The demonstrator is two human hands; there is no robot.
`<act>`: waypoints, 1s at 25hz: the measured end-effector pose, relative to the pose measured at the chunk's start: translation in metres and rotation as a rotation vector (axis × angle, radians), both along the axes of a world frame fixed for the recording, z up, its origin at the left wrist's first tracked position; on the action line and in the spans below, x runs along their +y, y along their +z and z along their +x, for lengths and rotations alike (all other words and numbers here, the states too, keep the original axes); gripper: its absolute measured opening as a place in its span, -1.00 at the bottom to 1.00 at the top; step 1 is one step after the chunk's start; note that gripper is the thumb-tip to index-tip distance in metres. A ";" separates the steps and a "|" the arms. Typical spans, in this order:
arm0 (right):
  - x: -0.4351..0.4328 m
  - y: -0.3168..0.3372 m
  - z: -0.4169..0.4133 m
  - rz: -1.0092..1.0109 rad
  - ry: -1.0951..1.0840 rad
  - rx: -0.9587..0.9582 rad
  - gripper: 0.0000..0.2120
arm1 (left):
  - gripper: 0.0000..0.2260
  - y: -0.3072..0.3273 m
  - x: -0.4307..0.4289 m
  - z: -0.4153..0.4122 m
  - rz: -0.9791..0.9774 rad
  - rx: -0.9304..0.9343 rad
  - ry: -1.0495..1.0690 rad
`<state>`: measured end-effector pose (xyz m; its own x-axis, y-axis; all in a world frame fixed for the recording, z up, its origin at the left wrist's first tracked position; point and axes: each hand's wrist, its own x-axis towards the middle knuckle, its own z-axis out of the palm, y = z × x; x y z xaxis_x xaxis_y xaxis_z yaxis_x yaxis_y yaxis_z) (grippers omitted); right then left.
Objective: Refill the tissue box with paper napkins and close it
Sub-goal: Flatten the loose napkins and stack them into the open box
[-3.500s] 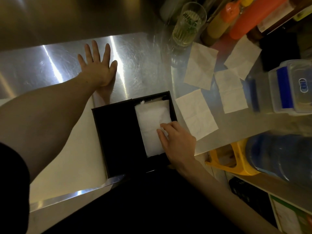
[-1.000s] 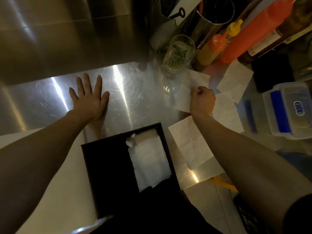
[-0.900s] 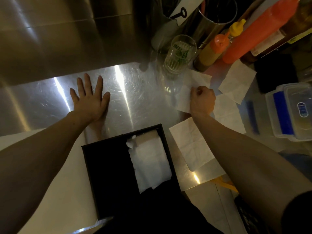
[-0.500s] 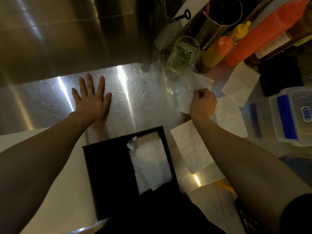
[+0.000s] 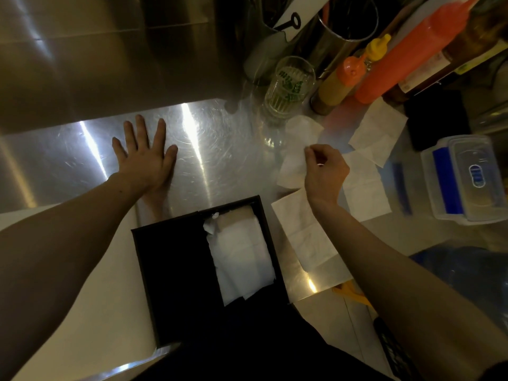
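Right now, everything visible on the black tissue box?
The black tissue box is rectangular and matte, lying open on the steel counter at its near edge. Its left half reads only as black; the right half holds white napkins, crumpled at the far corner. Its near end is lost in shadow. Neither the left hand nor the right hand touches it.

The picture was dim and yellowish. Light from above struck the steel counter in two hard streaks of glare, one near the left hand. The left half of the tissue box and the near foreground sank into black shadow. The right hand and the napkin it pinched looked soft, the plastic container at right blurred. Straight edges bowed toward the frame's margins.
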<state>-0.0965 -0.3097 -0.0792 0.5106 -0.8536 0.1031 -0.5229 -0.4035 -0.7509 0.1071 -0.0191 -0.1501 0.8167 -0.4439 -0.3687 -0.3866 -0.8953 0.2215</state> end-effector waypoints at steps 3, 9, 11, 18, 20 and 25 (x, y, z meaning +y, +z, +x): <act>0.018 0.024 -0.012 -0.011 0.061 -0.042 -0.89 | -0.35 0.002 0.000 0.001 -0.008 0.013 -0.016; 0.064 0.082 -0.041 0.041 0.209 -0.065 -0.95 | -0.38 0.009 -0.003 0.003 0.032 0.064 -0.024; 0.084 0.100 -0.057 0.055 0.268 -0.048 -0.93 | -0.38 0.012 -0.003 0.001 0.034 0.068 -0.033; 0.140 0.105 -0.102 0.044 0.432 0.024 -0.94 | -0.39 0.016 -0.003 -0.001 0.027 0.068 -0.038; 0.150 0.089 -0.106 0.062 0.451 0.076 -0.95 | -0.39 0.016 -0.004 -0.001 0.026 0.067 -0.038; 0.162 0.049 -0.107 0.070 0.455 0.244 -0.91 | -0.38 0.013 -0.002 0.000 0.008 0.056 -0.044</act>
